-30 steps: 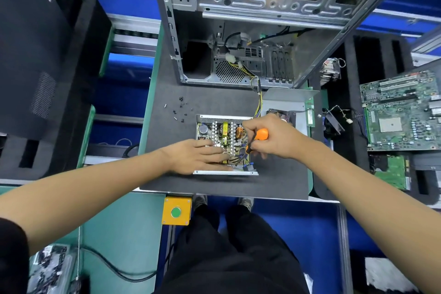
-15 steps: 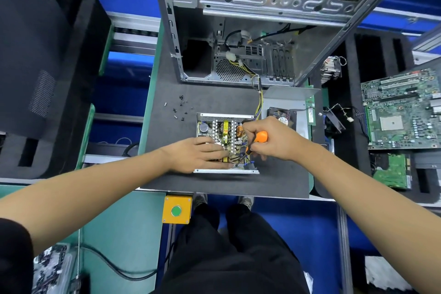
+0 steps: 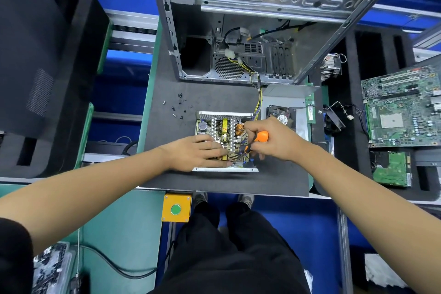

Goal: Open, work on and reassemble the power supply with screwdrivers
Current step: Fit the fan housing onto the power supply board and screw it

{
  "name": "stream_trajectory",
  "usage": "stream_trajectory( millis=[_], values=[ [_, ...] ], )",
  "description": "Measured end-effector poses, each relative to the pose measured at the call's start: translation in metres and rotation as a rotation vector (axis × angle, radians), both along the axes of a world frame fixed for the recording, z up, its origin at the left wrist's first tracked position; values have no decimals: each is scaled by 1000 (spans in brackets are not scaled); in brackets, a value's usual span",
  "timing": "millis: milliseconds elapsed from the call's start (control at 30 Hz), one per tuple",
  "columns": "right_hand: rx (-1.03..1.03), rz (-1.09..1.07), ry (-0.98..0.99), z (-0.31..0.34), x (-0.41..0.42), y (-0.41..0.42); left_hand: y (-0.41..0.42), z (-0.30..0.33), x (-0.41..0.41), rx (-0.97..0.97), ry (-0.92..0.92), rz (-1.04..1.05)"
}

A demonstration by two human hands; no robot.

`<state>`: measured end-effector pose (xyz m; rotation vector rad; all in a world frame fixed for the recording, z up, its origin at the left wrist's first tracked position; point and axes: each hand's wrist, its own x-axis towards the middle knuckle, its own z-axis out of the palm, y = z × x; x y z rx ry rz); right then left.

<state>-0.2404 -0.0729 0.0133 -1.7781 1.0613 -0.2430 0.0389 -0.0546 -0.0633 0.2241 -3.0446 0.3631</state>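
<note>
Steadying the opened power supply (image 3: 224, 126) on the dark grey mat (image 3: 274, 179), I keep my left hand (image 3: 198, 153) flat across the near-left part of its circuit board, fingers straight and pressing down, gripping nothing. Left of the unit, loose black screws (image 3: 180, 105) lie scattered on the mat, well apart from my hands; in my judgement they need to remain there untouched for reassembly. The supply sits mid-mat, directly below the bare steel computer case (image 3: 238, 31), its lid off and its shiny folded-metal tray framing a crowded board: a round dark capacitor, pale finned heatsinks, yellow block transformers, a copper-wound coil. To its right, my right hand (image 3: 276, 141) is curled round the orange-handled screwdriver (image 3: 259, 137), whose black shaft slants down into the near-right corner of the board among coloured wires; the tip is hidden, so I cannot tell what it engages. To do this well, I reckon the blade should seat squarely before turning, with firm downward pressure and the left palm stopping the light tray from skating on the mat. Just right of that hand lies the removed cover with its fan (image 3: 281, 117); farther right, a green motherboard (image 3: 403, 107) rests on black foam.
</note>
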Motion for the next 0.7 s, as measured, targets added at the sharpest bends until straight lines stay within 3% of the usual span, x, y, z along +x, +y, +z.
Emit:
stream_trajectory(
  millis=[700],
  values=[
    [31,-20,-8,-5,1,1,-1,-8,0,-1,23,31]
  ],
)
